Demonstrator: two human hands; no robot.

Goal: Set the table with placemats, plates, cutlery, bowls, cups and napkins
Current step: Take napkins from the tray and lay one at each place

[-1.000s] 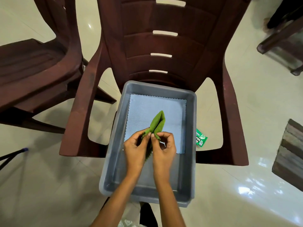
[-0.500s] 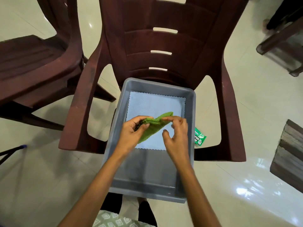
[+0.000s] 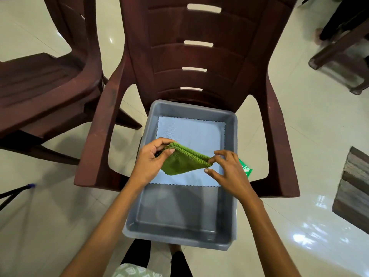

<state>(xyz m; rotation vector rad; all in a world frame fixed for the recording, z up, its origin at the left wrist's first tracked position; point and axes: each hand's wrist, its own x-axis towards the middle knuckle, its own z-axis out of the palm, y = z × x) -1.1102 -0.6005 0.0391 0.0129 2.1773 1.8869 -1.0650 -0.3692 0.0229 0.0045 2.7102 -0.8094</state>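
Observation:
A folded green cloth napkin (image 3: 182, 161) hangs above a grey plastic tray (image 3: 179, 212) that sits on the seat of a dark brown plastic chair (image 3: 199, 56). My left hand (image 3: 151, 159) grips the napkin's left end, thumb over the top. My right hand (image 3: 227, 168) pinches its right corner with fingertips, the other fingers spread. A pale blue cloth (image 3: 191, 136) with a zigzag edge lies flat in the far half of the tray, under the napkin.
A second brown chair (image 3: 40, 80) stands at the left. A small green packet (image 3: 246, 170) shows beside the tray's right wall. A striped mat (image 3: 353, 188) lies on the glossy floor at the right. Dark furniture legs (image 3: 339, 56) stand at the far right.
The napkin went from upright and bunched between both hands to stretched sideways. My hands moved apart, the right one sliding to the right corner.

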